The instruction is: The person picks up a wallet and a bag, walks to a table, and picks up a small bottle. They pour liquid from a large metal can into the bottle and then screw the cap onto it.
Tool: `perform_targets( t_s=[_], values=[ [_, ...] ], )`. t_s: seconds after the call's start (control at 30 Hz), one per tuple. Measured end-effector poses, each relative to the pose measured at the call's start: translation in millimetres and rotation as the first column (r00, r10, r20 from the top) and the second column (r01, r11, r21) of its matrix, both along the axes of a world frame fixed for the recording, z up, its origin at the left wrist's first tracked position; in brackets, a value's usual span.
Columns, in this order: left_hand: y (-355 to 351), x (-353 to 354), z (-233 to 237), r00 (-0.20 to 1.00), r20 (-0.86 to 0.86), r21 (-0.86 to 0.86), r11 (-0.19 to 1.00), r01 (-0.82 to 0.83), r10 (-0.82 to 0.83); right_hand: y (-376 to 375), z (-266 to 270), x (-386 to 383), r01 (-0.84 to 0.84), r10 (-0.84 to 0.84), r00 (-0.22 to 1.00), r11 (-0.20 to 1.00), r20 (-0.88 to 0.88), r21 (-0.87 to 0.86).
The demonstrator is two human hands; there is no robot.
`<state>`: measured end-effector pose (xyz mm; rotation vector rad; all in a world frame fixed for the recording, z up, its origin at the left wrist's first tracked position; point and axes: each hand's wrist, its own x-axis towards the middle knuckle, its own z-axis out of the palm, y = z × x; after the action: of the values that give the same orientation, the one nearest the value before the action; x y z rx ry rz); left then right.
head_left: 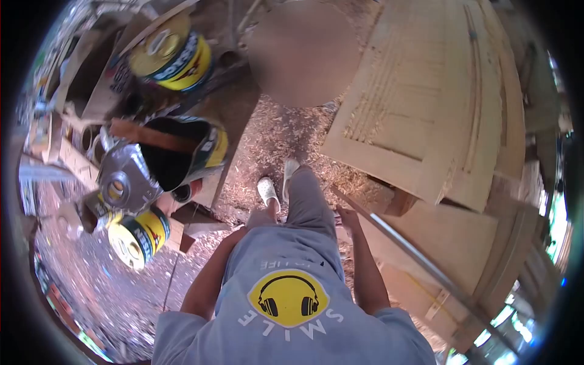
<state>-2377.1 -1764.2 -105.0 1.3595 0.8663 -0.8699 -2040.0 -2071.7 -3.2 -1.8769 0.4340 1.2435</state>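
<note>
My arms hang down on both sides of my grey T-shirt (289, 340), which has a yellow smile print. My left hand (241, 233) is at my left hip, mostly hidden by the shirt, and its fingers do not show. Beside my right thigh, my right hand (348, 220) has its fingers curled; whatever is in them is too small to make out. A long metal bar (413, 249) slants past just right of that hand. My feet, in white clogs (267, 190), stand on ground strewn with wood shavings.
Large wooden panels (395, 103) lie at the right, with more boards (438, 237) below them. Yellow and green cans, one upright (173, 55) and one lower (137, 240), stand at left near a cut-open can (170, 152). A round blurred patch covers the top centre.
</note>
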Motion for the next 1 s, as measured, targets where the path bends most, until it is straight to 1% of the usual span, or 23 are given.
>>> perform_targets(
  t_s=[0.1,0.17,0.23,0.27,0.37,0.4,0.43,0.5,0.53,0.57,0.6,0.63,0.67,0.73,0.77,0.8,0.83,0.9,0.93,0.97,1.0],
  values=[
    [9,16,10,0.966,-0.022,0.023,0.966,0.258,-0.258,-28,-40,-42,-0.034,0.033,0.999,0.999,-0.037,-0.014],
    [10,23,24,0.905,-0.049,0.026,0.905,0.424,-0.423,-46,-53,-75,-0.097,0.103,0.993,0.991,0.056,-0.093],
    [14,58,63,0.857,0.008,-0.072,0.855,0.514,-0.515,-64,-65,-115,-0.16,0.184,0.976,0.97,0.121,-0.182],
    [12,72,75,0.833,0.038,-0.12,0.825,0.552,-0.552,-83,-91,-142,-0.198,0.248,0.95,0.949,0.192,-0.245],
    [-1,75,53,0.643,0.033,-0.018,0.643,0.766,-0.765,-124,-121,-205,-0.274,0.386,0.906,0.848,0.174,-0.454],
    [-8,86,59,0.56,-0.018,-0.018,0.56,0.828,-0.828,-145,-151,-229,-0.103,0.098,0.995,0.928,-0.03,-0.358],
    [-14,101,71,0.472,-0.069,-0.019,0.474,0.88,-0.879,-140,-139,-225,-0.113,0.119,0.993,0.902,-0.01,-0.416],
    [-18,97,47,0.462,-0.078,0.122,0.452,0.884,-0.883,-129,-117,-213,-0.128,0.167,0.986,0.842,0.027,-0.523],
    [-19,65,10,0.536,-0.018,0.259,0.514,0.818,-0.844,-132,-146,-217,-0.131,0.217,0.971,0.834,0.099,-0.536],
    [-19,50,-22,0.599,0.053,0.381,0.571,0.727,-0.799,-127,-166,-208,-0.134,0.207,0.975,0.838,0.081,-0.529],
    [-23,65,-32,0.594,-0.128,0.412,0.502,0.76,-0.794,-116,-173,-182,-0.14,0.2,0.978,0.842,0.059,-0.522],
    [-34,88,-19,0.575,-0.309,0.423,0.431,0.797,-0.758,-111,-190,-164,-0.152,0.194,0.98,0.844,0.029,-0.514],
    [-40,106,-11,0.542,-0.478,0.424,0.359,0.831,-0.691,-113,-241,-161,-0.17,0.217,0.976,0.843,0.032,-0.51],
    [-36,116,-25,0.601,-0.567,0.508,0.336,0.793,-0.563,-108,-325,-140,-0.145,0.223,0.972,0.81,0.069,-0.569],
    [-30,122,-33,0.628,-0.602,0.553,0.309,0.774,-0.493,-100,-347,-118,-0.103,0.181,0.98,0.819,0.083,-0.564],
    [-23,128,-39,0.631,-0.609,0.572,0.286,0.769,-0.48,-97,-384,-100,-0.257,0.339,0.939,0.81,0.064,-0.526],
    [-17,133,-44,0.637,-0.612,0.592,0.263,0.762,-0.468,-92,-426,-90,-0.281,0.363,0.93,0.799,0.053,-0.531],
    [-8,135,-68,0.657,-0.614,0.642,0.207,0.738,-0.436,-70,-442,-51,-0.296,0.348,0.937,0.814,0.012,-0.5],
    [-5,133,-81,0.671,-0.614,0.671,0.171,0.721,-0.416,-62,-462,-40,-0.302,0.324,0.945,0.81,-0.047,-0.502],
    [-2,132,-93,0.685,-0.613,0.698,0.135,0.703,-0.393,-56,-487,-40,-0.336,0.343,0.936,0.794,-0.082,-0.506],
    [-3,139,-96,0.708,-0.605,0.71,0.156,0.687,-0.364,-51,-511,-39,-0.37,0.362,0.925,0.778,-0.118,-0.509]
  ],
)
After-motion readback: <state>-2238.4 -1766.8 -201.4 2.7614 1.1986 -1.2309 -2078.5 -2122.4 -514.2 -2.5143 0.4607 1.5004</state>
